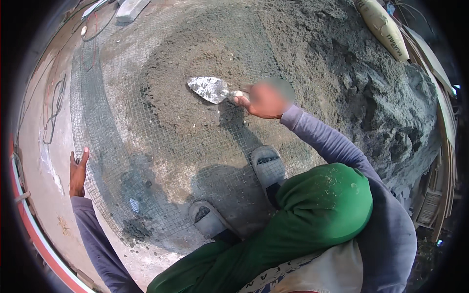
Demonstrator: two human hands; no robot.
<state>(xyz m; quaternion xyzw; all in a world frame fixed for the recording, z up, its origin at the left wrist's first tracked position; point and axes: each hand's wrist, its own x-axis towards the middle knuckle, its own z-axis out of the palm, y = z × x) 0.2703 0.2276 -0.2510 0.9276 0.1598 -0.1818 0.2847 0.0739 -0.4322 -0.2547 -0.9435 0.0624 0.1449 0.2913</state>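
Note:
In my right hand, partly blurred, is the handle of a pointed trowel whose metal blade is smeared with pale mortar. The blade lies low over a flattened mound of damp grey-brown mortar or sand, its tip toward the left. This mound sits on a sheet of wire mesh spread over the ground. At the far left, my left hand is beside the mesh's edge, thumb and a finger pointing up and apart. Whether it touches the wire, I cannot tell.
My feet in grey sandals are on the mesh. A large heap of grey sand or cement mix rises at the right, with a filled sack on top. Boards line the right edge. Cables lie on the left ground.

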